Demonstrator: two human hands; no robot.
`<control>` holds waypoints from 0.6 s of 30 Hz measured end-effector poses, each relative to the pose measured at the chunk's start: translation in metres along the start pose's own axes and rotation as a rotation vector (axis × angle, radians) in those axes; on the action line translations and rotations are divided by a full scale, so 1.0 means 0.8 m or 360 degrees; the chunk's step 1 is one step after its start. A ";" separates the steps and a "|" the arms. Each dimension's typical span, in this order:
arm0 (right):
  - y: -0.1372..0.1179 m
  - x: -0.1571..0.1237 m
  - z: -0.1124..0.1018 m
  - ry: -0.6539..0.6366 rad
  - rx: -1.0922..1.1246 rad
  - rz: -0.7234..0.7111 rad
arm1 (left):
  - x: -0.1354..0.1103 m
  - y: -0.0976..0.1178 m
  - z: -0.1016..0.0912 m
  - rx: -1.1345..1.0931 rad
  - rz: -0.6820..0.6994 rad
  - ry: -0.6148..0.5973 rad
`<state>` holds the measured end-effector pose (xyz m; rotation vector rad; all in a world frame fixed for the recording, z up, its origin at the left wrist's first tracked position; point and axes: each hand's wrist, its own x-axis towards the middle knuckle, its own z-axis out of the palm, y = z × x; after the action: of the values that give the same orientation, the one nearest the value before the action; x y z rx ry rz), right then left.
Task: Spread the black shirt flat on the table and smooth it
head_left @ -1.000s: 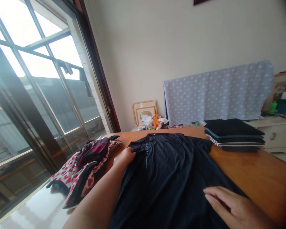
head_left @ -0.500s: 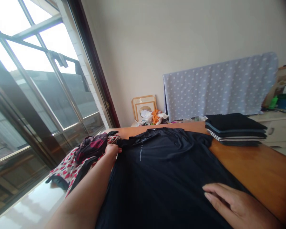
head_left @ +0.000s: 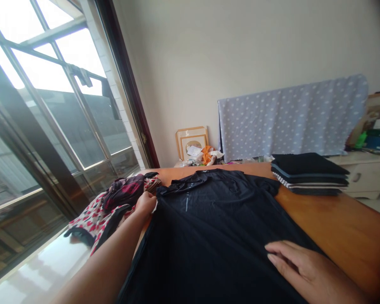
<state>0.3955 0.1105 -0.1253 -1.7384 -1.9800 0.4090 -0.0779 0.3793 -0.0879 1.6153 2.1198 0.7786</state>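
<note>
A black T-shirt (head_left: pixel 221 236) lies spread on the brown wooden table, its collar at the far end and a thin line of pale print on the chest. Wrinkles run across its upper part. My left hand (head_left: pixel 146 203) is closed on the shirt's edge near the left shoulder; the fingertips are partly hidden. Over the lower right part of the shirt rests my right hand (head_left: pixel 299 264), fingers extended and thumb a little apart, with nothing in it. I cannot tell how firmly it presses on the cloth.
Left of the shirt is a heap of patterned clothes (head_left: pixel 114 207). A stack of folded clothes (head_left: pixel 308 173) sits at the table's (head_left: pixel 342 228) right rear. Behind are a dotted blue cloth (head_left: pixel 288 118), picture frames (head_left: pixel 191 139) and a white cabinet (head_left: pixel 364 175). Large windows (head_left: pixel 72 118) stand on the left.
My left hand has shifted slightly left and down, drawing the shirt's left edge with it. The right hand has stayed at nearly the same spot on the shirt.
</note>
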 end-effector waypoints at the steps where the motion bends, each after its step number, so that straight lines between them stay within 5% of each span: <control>1: -0.003 -0.001 -0.001 0.0006 -0.0018 -0.0007 | -0.008 -0.003 -0.004 0.0062 0.0012 0.0013; 8: -0.036 -0.012 -0.012 0.0066 -0.0280 -0.0106 | -0.059 -0.020 -0.006 0.0451 0.0127 -0.0093; 18: -0.057 -0.031 -0.016 0.0111 -0.0574 -0.0352 | -0.077 -0.016 -0.010 0.0501 0.0095 -0.0101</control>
<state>0.3656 0.0784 -0.0947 -1.6797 -2.2690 -0.0893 -0.0748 0.3159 -0.0925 1.8391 2.2436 0.4180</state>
